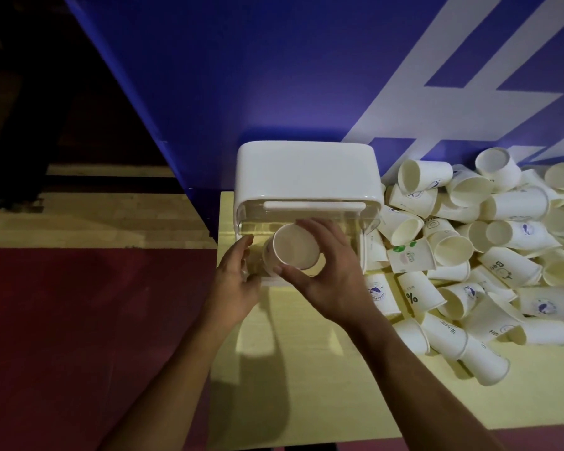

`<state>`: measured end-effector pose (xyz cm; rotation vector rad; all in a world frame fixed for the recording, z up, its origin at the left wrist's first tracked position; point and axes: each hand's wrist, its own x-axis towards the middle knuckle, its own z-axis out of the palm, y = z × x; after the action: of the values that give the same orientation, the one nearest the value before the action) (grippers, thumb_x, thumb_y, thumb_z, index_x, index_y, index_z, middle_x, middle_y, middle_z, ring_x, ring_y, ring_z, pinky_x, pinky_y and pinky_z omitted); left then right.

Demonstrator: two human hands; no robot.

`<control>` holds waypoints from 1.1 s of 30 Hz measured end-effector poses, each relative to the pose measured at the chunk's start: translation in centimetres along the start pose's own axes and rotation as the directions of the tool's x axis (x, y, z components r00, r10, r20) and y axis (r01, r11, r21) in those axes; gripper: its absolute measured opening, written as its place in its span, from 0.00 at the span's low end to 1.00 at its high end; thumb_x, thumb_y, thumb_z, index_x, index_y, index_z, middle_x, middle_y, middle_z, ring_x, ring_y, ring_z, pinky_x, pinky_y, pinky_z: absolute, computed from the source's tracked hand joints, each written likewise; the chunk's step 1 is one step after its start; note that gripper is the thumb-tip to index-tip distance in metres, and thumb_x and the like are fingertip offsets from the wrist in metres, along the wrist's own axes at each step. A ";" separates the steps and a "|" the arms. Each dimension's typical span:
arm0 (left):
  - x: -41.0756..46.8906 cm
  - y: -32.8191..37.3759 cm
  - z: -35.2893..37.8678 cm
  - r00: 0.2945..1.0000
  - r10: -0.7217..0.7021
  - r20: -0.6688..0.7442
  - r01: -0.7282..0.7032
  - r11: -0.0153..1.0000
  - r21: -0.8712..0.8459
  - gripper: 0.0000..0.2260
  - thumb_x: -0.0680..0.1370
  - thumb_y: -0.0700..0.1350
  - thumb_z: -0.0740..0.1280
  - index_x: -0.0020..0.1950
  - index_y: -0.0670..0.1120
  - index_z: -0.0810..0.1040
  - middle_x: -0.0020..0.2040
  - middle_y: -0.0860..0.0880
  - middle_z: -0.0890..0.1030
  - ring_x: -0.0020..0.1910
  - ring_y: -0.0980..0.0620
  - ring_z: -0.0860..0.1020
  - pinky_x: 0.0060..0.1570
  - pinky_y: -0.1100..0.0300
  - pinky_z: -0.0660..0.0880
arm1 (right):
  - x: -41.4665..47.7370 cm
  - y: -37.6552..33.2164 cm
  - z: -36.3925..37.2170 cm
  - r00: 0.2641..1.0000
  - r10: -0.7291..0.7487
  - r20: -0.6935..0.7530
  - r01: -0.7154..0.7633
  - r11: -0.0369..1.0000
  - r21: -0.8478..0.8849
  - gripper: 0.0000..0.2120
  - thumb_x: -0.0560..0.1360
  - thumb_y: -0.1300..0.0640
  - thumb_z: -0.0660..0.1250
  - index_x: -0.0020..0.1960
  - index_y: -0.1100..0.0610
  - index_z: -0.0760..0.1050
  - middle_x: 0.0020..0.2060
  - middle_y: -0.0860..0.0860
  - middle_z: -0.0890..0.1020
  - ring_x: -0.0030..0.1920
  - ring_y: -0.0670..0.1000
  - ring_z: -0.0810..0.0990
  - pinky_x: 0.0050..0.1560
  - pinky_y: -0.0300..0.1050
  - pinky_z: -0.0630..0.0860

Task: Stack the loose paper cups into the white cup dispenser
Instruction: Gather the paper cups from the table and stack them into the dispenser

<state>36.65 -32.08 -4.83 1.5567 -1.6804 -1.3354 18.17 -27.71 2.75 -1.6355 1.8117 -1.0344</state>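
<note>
- The right hand (332, 271) pinches a paper cup (295, 245) by its rim, thumb below and fingers above, against the clear front of the white dispenser (306, 170).
- The left hand (236, 275) curls round the dispenser's left front corner.
- Loose cups (502, 255) lie heaped on the table (339, 385), just right of the dispenser.

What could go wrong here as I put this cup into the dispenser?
The right hand pinches the cup near its rim, so it may buckle or slip at the dispenser. The pile of loose cups crowds the dispenser's right side; a nudge could roll some off the table.
</note>
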 end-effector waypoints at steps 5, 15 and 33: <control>-0.1 1.1 -0.3 0.998 -0.007 -0.056 0.000 0.991 -0.132 0.22 0.81 0.33 0.62 0.73 0.49 0.73 0.66 0.51 0.79 0.64 0.61 0.77 0.66 0.59 0.74 | 0.1 1.6 1.9 0.999 -0.033 0.026 0.034 0.998 -0.059 0.33 0.69 0.43 0.80 0.68 0.55 0.75 0.64 0.46 0.76 0.63 0.45 0.76 0.61 0.35 0.73; 0.7 3.7 0.8 0.998 -0.062 -0.013 0.060 0.995 -0.079 0.15 0.85 0.50 0.60 0.72 0.54 0.75 0.60 0.58 0.80 0.53 0.72 0.77 0.47 0.79 0.69 | 0.7 4.6 4.2 0.994 0.011 0.111 0.005 0.989 -0.145 0.38 0.68 0.42 0.80 0.72 0.57 0.73 0.68 0.50 0.78 0.68 0.50 0.75 0.68 0.46 0.73; 1.2 2.5 0.8 0.995 -0.075 -0.069 0.076 0.997 0.015 0.18 0.85 0.45 0.61 0.74 0.55 0.74 0.68 0.52 0.79 0.61 0.60 0.77 0.50 0.80 0.70 | 0.0 5.7 5.6 0.943 0.277 0.185 -0.287 0.957 0.030 0.43 0.71 0.36 0.75 0.80 0.46 0.61 0.73 0.46 0.74 0.70 0.47 0.74 0.68 0.54 0.75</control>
<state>34.54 -33.29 -3.31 1.6719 -1.6104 -1.2930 19.01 -28.92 -5.08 -1.3392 1.8116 -0.7778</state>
